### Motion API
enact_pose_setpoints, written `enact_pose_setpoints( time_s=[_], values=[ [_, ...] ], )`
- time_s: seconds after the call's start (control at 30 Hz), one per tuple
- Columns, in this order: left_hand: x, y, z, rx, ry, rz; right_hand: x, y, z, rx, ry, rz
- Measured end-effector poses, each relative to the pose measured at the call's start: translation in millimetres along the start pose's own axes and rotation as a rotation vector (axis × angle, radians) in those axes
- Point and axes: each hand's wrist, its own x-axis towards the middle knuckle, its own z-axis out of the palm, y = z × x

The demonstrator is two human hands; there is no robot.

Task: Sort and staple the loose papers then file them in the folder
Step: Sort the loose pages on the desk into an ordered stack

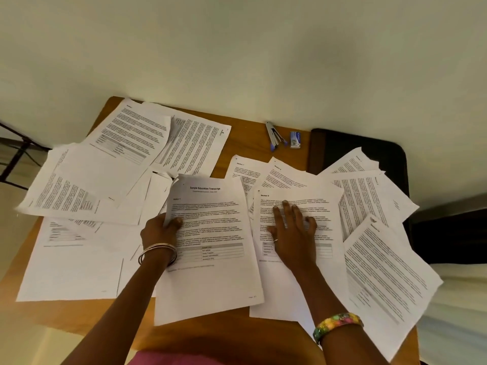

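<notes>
Pink cloth [168, 358] is being glimpsed at the very bottom edge, closest of all, and both forearms are being stretched forward from there over a wooden table [245, 143]. On the right wrist a multicoloured bracelet [337, 322] is being worn, on the left a set of thin metal bangles [158, 252]. A transcript page [210, 246], headed "Sample Education Transcript", is being gripped at its left edge by the left hand [159, 230]: the thumb is being laid on top of the sheet, the other fingers are being curled under it, and that edge is being lifted off the sheets below. A Section 9 page [297, 204], just to the right, is being pressed flat by the right hand [292, 230], fingers straight and spread, nothing being grasped. Both sheets are being shown as white, printed in dense black paragraphs, with a small table low on each. Loose papers [105, 167] are being left fanned and overlapping across the table on both sides. A stapler [275, 135] and a small staple box [295, 139] are being kept at the far edge, well apart from both hands.
</notes>
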Motion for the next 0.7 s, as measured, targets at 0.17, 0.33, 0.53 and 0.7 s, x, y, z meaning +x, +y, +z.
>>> enact_pose_setpoints(
  time_s=[0.17,0.33,0.53,0.7],
  values=[
    [1,4,0,-0.019,-0.013,0.055,0,-1,3,0.001,0.057,-0.002],
    [3,1,1,-0.152,0.02,-0.012,6,-4,1,-0.018,0.13,0.019],
    [4,6,0,-0.23,0.054,-0.031,49,-12,-22,0.028,0.172,0.104],
    [4,5,-7,-0.208,0.089,-0.045,52,-8,-6,-0.001,0.042,0.002]
  ],
)
